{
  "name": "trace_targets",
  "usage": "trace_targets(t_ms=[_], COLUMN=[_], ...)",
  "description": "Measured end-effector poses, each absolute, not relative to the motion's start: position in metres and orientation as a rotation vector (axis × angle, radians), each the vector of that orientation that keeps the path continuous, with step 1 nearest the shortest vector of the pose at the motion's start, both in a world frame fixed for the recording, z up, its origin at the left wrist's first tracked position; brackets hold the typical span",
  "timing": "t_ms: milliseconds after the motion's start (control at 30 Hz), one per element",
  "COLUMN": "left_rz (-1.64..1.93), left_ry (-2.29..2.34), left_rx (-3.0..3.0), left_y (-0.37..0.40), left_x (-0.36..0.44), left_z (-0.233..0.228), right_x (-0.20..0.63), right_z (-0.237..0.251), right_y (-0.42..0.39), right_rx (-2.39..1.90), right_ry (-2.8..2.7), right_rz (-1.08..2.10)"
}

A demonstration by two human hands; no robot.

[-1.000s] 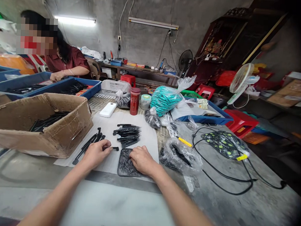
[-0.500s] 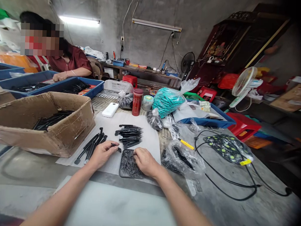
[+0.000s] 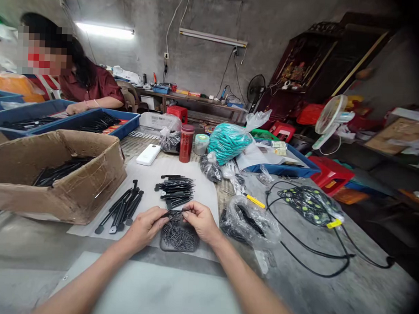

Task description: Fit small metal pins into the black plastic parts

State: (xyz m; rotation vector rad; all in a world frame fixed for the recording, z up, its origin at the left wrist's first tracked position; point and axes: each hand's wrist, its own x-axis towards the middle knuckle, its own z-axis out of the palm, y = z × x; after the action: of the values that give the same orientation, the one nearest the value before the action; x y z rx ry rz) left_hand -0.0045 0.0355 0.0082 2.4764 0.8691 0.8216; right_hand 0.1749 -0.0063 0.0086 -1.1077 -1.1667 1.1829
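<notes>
My left hand (image 3: 145, 229) is closed around a slim black stake-like piece (image 3: 166, 214), most of it hidden by the fingers. Facing it, my right hand (image 3: 201, 220) pinches a small dark pin-like piece, mostly covered by thumb and fingertip. Both sets of fingertips meet above the far end of a shallow tray (image 3: 163, 246) full of small dark metal pins (image 3: 179, 237). Just beyond lies a neat row of pointed black pieces (image 3: 177, 189). A loose pile of longer black pieces (image 3: 122, 208) is left of my left hand, on a white sheet (image 3: 210, 189).
A cardboard box (image 3: 88, 189) holding black pieces stands left. Behind are a white power bank (image 3: 148, 154), a red flask (image 3: 186, 144) and a bag of teal pieces (image 3: 229, 141). Right are an open plastic bag (image 3: 253, 220), yellow cutter (image 3: 255, 201) and black cable (image 3: 305, 255). A co-worker (image 3: 91, 86) sits far left.
My right hand has come up out of the tray's pins, pinching a small dark piece. My left hand has moved right with its black piece, so the fingertips nearly meet. The view shifted slightly.
</notes>
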Motion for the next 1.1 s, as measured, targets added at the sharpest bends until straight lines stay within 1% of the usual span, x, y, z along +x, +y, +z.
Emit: trace_targets(t_ms=[100, 300, 1100], left_rz=[0.815, 0.801, 0.712], left_ry=[0.822, 0.758, 0.783], left_rx=[2.489, 2.494, 2.503], left_y=[0.0337, 0.0319, 0.0311], left_x=[-0.0018, 0.0011, 0.0020], left_z=[0.0079, 0.0074, 0.0064], right_x=[0.1718, 0.1689, 0.1673], right_z=[0.0116, 0.0121, 0.0111], right_y=[-0.0061, -0.0082, -0.0097], right_rx=[-1.053, -1.023, -1.077], right_ry=[-1.072, -1.106, -1.116], right_rz=[1.235, 1.212, 1.187])
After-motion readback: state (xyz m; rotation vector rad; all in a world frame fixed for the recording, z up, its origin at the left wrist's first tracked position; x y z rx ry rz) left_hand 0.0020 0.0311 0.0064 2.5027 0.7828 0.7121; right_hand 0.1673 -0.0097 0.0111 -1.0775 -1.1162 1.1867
